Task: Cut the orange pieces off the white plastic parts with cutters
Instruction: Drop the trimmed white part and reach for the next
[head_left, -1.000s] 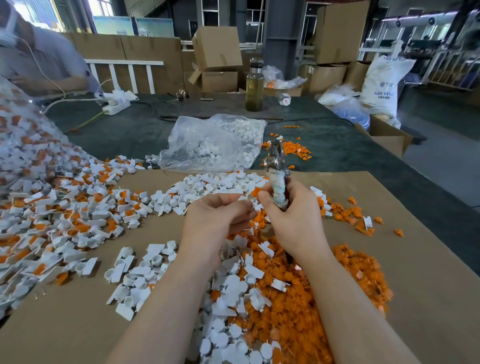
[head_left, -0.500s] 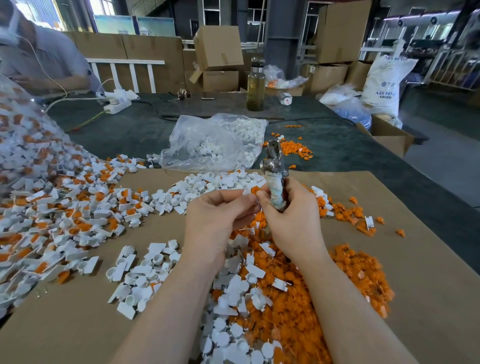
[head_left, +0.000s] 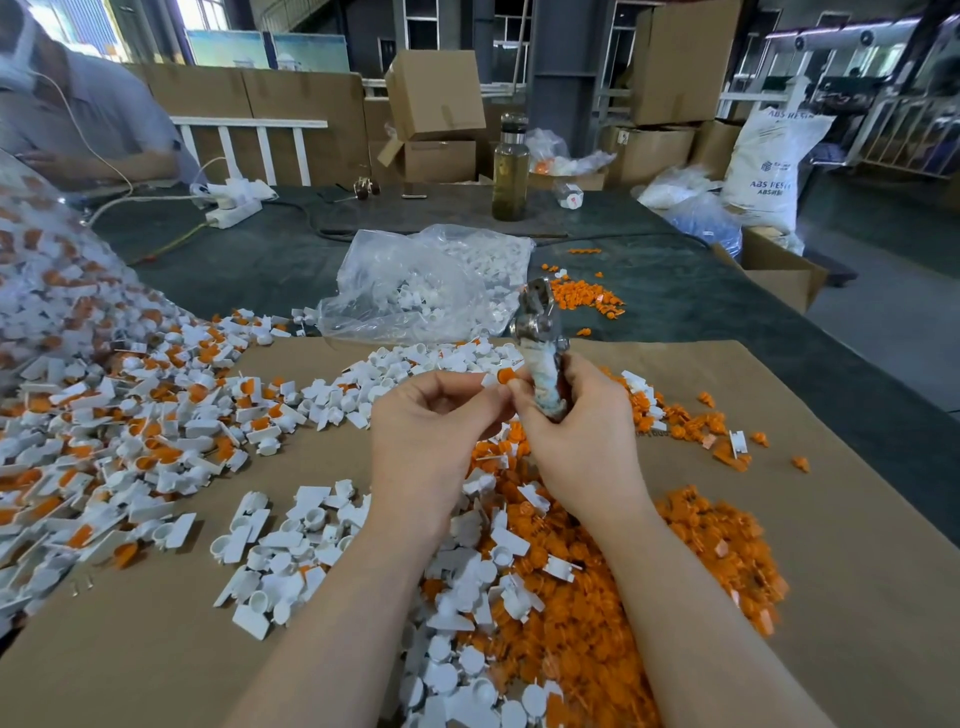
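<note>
My right hand (head_left: 576, 431) grips the taped handles of metal cutters (head_left: 537, 332), whose jaws point up and away from me. Beside it, my left hand (head_left: 436, 415) pinches a small white plastic part with an orange piece (head_left: 503, 375) at its fingertips, and my right thumb touches that piece. Both hands hover over a heap of cut orange pieces (head_left: 597, 597) mixed with white parts. A large pile of white parts with orange pieces still attached (head_left: 104, 415) covers the left side of the brown cardboard sheet (head_left: 841, 519).
A clear plastic bag of white parts (head_left: 426, 286) lies behind the cardboard. Trimmed white parts (head_left: 280, 545) sit in front left. Scattered orange bits (head_left: 582, 299), a glass bottle (head_left: 510, 169) and a power strip (head_left: 231, 208) are on the dark table. A person (head_left: 78, 119) sits far left.
My hands have stayed close together. The orange piece on the pinched part now shows between my left fingertips and right thumb, and the cutters have tilted slightly.
</note>
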